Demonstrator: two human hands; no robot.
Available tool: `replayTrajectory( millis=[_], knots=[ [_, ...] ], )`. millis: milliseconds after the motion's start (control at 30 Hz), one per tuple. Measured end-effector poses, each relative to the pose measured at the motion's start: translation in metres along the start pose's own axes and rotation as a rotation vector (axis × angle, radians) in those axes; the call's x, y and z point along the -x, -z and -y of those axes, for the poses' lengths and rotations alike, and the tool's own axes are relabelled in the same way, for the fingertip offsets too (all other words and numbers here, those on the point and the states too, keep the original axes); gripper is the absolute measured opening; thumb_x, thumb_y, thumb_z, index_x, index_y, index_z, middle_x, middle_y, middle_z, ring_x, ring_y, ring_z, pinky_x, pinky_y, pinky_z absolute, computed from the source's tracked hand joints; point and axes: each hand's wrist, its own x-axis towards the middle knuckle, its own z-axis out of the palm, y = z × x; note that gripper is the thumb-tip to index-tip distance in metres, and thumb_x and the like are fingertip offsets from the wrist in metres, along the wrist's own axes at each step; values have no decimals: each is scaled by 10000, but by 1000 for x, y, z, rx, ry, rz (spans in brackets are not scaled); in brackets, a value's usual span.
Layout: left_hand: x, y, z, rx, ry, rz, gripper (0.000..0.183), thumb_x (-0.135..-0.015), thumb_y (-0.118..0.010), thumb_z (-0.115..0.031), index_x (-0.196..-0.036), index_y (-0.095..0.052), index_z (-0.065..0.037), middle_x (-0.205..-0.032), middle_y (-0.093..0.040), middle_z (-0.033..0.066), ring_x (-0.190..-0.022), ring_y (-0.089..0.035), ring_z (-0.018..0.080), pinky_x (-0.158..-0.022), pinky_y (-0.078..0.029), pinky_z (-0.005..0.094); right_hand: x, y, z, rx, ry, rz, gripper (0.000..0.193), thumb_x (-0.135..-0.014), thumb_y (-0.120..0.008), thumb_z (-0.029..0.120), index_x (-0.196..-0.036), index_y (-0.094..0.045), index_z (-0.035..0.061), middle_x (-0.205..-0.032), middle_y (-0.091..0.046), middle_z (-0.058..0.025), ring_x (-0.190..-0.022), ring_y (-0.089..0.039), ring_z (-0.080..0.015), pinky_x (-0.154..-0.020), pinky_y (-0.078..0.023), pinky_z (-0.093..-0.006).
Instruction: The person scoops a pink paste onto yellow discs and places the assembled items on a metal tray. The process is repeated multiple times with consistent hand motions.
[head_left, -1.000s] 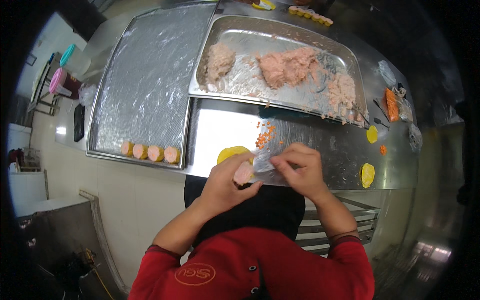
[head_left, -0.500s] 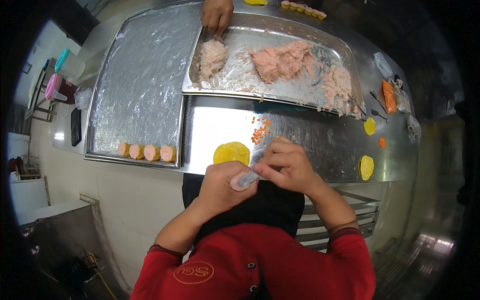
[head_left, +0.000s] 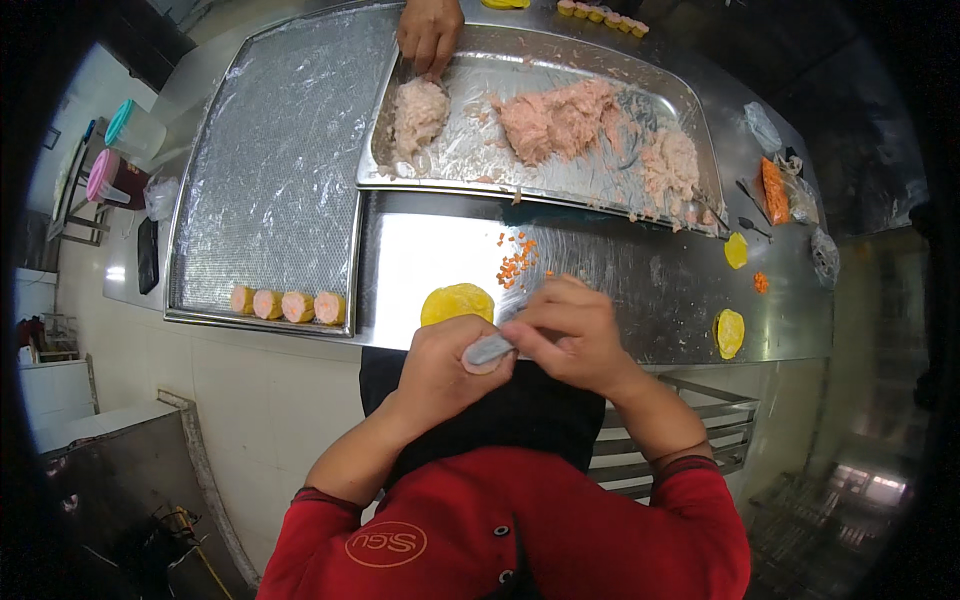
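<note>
My left hand (head_left: 440,372) is wrapped around a dumpling, whose pink filling (head_left: 482,367) shows at the top of the fist; its wrapper is hidden by the fingers. Across that filling lies the grey flat blade of a small spatula (head_left: 490,348), pinched in my right hand (head_left: 572,335), which covers the handle. Just beyond my fists, yellow round wrappers (head_left: 457,302) lie on the steel table. Small orange diced bits (head_left: 516,262) are scattered behind them. Several finished dumplings (head_left: 298,307), yellow with pink tops, stand in a row on the mesh tray to the left.
The large mesh tray (head_left: 262,180) borders a deep steel pan (head_left: 440,185) of pink minced filling (head_left: 565,118). Another person's hand (head_left: 430,38) reaches into the pan's far left corner. Rightward lie more yellow wrappers (head_left: 730,333), a bag of orange bits (head_left: 775,190) and dark spoons (head_left: 754,229).
The blade has shifted slightly and lies flatter over the filling. Both my hands stay close together in nearly the same place. The whole view has drifted a little.
</note>
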Motion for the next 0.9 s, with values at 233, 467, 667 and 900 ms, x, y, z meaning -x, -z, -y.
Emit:
replayTrajectory(
  millis=[233,467,667,900],
  knots=[
    [2,4,2,123,32,-5,286,-797,-822,-39,-1045,-684,5,-1025,-699,185,-849,-717,346,-708,-564,397,10,11,-5,-92,-279,-12,101,-848,-831,152,-844,-799,57,-763,-694,-74,-694,-636,-236,-645,-478,-350],
    [-4,2,6,209,-79,38,378,-731,-858,-4,-1055,-671,-58,-1008,-719,133,-888,-723,345,-749,-562,395,3,25,-6,-40,-38,96,108,-842,-834,160,-831,-792,62,-776,-695,-59,-697,-628,-218,-675,-445,-353],
    [5,3,-1,124,56,84,196,-773,-855,-85,-846,-677,-51,-823,-711,139,-759,-714,342,-673,-554,379,-9,4,-6,11,48,94,113,-823,-843,166,-804,-779,75,-755,-668,-56,-688,-615,-234,-669,-444,-367],
    [3,0,4,82,36,1,207,-773,-883,-115,-854,-708,-41,-771,-725,111,-669,-720,213,-642,-553,334,-4,-3,-5,46,61,56,130,-822,-849,170,-789,-768,74,-741,-649,-60,-666,-597,-244,-645,-440,-376]
  ],
)
